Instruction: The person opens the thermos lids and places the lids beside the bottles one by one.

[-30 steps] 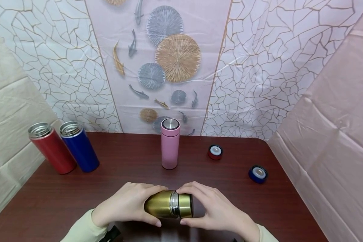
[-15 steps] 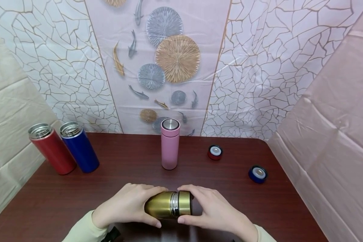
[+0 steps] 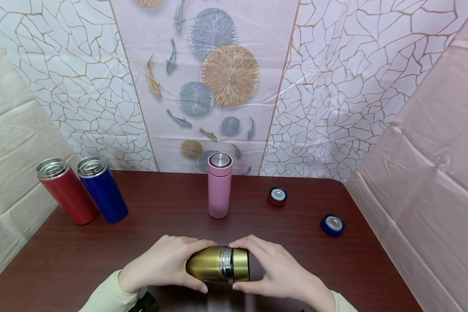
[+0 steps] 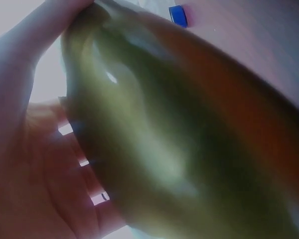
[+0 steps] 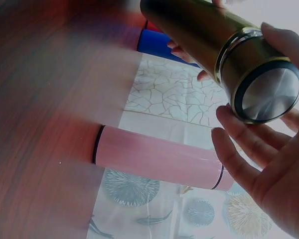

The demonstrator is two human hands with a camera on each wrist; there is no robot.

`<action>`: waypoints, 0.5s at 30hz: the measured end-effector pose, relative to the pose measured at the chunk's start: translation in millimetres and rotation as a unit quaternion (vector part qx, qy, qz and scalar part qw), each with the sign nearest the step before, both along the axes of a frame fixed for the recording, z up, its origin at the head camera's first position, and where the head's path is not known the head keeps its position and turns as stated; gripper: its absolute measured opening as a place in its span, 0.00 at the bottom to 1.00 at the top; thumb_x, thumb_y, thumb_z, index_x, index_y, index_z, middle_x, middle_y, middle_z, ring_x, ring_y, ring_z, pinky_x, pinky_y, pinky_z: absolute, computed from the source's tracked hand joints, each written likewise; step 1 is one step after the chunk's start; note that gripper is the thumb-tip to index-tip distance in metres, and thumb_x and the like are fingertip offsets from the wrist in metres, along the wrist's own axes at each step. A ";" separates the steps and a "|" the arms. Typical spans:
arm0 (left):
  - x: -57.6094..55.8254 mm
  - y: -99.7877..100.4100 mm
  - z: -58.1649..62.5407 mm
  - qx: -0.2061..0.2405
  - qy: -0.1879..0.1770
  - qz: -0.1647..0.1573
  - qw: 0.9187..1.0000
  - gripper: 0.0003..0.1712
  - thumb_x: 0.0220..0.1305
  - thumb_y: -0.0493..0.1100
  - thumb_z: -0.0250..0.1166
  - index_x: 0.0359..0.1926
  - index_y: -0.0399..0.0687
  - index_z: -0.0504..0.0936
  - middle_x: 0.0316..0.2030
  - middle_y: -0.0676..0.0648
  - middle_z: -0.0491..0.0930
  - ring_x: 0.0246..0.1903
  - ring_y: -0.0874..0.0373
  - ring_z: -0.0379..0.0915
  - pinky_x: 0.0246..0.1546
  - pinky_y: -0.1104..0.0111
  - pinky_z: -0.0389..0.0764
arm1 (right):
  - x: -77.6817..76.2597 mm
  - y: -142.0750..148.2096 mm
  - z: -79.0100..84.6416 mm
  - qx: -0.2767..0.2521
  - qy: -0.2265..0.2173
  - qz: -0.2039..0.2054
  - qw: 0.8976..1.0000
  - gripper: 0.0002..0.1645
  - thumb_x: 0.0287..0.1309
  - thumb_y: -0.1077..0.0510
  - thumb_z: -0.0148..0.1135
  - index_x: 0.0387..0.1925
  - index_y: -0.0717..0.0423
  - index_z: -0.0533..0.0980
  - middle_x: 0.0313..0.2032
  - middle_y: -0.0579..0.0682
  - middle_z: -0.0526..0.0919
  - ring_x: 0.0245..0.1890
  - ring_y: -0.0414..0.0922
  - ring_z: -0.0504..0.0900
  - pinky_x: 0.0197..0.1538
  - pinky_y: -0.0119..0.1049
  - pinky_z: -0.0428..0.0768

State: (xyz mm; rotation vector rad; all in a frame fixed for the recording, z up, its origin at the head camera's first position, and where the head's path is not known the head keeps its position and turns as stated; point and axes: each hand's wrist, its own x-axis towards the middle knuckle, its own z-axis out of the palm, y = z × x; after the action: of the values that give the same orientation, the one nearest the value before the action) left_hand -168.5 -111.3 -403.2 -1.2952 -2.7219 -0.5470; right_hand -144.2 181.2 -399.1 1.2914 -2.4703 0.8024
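A gold vacuum flask (image 3: 205, 263) lies on its side, low in the middle of the head view. My left hand (image 3: 167, 262) grips its body, thumb on the near side and fingers over the far side. The gold lid (image 3: 240, 264) is at the flask's right end, with the silver threaded neck (image 3: 225, 263) showing between lid and body. My right hand (image 3: 274, 271) holds the lid between thumb and fingertips. In the right wrist view, the lid's round steel top (image 5: 271, 94) faces the camera. The left wrist view is mostly filled by the gold body (image 4: 154, 134).
An upright pink flask (image 3: 219, 195) with its lid on stands behind the hands. Lidless red (image 3: 68, 195) and blue (image 3: 103, 190) flasks stand at the left. A red lid (image 3: 277, 196) and a blue lid (image 3: 333, 225) lie upturned on the right of the brown table (image 3: 164, 203).
Half a second ago the lid was slightly further left; it has shifted right with my right hand, and more of the neck shows. My left hand and the flask body stay put.
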 end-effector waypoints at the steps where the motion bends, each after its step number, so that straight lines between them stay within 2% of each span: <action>1: 0.0 -0.1 0.3 0.001 -0.004 -0.001 1.000 0.46 0.44 0.77 0.71 0.62 0.63 0.78 0.43 0.62 0.82 0.35 0.71 0.75 0.28 0.70 0.73 | -0.8 0.0 0.2 -0.003 0.011 0.008 1.000 0.39 0.55 0.37 0.73 0.64 0.44 0.70 0.54 0.35 0.77 0.48 0.32 0.80 0.48 0.32 0.80; 4: -0.3 -0.2 0.5 0.004 -0.013 -0.004 1.000 0.45 0.45 0.77 0.72 0.61 0.64 0.77 0.43 0.63 0.82 0.33 0.72 0.74 0.28 0.70 0.73 | -1.6 -0.4 0.5 -0.006 0.023 0.018 1.000 0.40 0.55 0.38 0.74 0.65 0.45 0.70 0.55 0.36 0.76 0.49 0.33 0.80 0.49 0.31 0.79; 7: -0.5 -0.3 0.0 0.005 -0.013 -0.005 1.000 0.45 0.44 0.76 0.72 0.61 0.63 0.77 0.43 0.63 0.82 0.33 0.72 0.73 0.28 0.71 0.72 | -0.7 -0.5 -0.5 0.002 0.009 0.012 1.000 0.43 0.55 0.37 0.73 0.67 0.43 0.67 0.56 0.36 0.75 0.51 0.34 0.80 0.49 0.34 0.80; 12: 0.2 0.0 0.0 0.001 -0.014 -0.005 1.000 0.45 0.44 0.77 0.72 0.61 0.63 0.78 0.44 0.63 0.83 0.33 0.72 0.74 0.27 0.71 0.72 | 2.3 0.3 -3.2 0.030 -0.028 -0.025 0.999 0.48 0.55 0.30 0.68 0.73 0.37 0.61 0.59 0.37 0.76 0.54 0.37 0.80 0.51 0.40 0.81; 15: 0.4 0.5 0.5 -0.002 -0.014 -0.004 1.000 0.45 0.44 0.77 0.71 0.62 0.63 0.77 0.44 0.63 0.83 0.33 0.72 0.74 0.27 0.71 0.72 | 2.5 0.8 -3.5 0.043 -0.038 -0.052 0.997 0.48 0.55 0.27 0.65 0.73 0.36 0.61 0.60 0.38 0.77 0.56 0.38 0.79 0.52 0.43 0.81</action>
State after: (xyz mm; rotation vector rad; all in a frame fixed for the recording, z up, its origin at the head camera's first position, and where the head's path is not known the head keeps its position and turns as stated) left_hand -168.0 -110.8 -402.7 -1.3105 -2.7421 -0.5646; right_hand -141.7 182.0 -402.6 1.1693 -2.6339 0.7408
